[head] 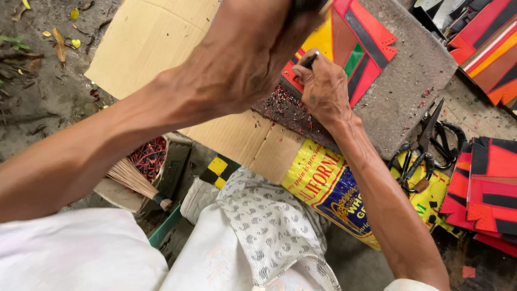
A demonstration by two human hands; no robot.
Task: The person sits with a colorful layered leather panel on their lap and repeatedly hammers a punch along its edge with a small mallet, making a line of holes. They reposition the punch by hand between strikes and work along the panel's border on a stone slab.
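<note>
the left hand [247, 51] is nearest the camera, raised high over the work with its forearm crossing the view; it is closed around something dark at the top edge, mostly cut off, so i cannot tell what it is. below it the right hand [323, 86] is pinched tight on a thin dark punch tool [309, 60], its tip set on the edge of the red, yellow and green patterned piece [358, 46]. that piece lies on a grey stone slab [409, 81], over a dark block [283, 108] strewn with tiny red scraps. some edges of the piece already show a toothed border with small holes, so i judge the punching well along, with the edge under the tool in hand now. a stack of finished-looking red and black pieces [487, 188] lies to the right, beside scissors [428, 145]. cardboard [156, 43] spreads behind, and a small broom [137, 180] rests at the left.
</note>
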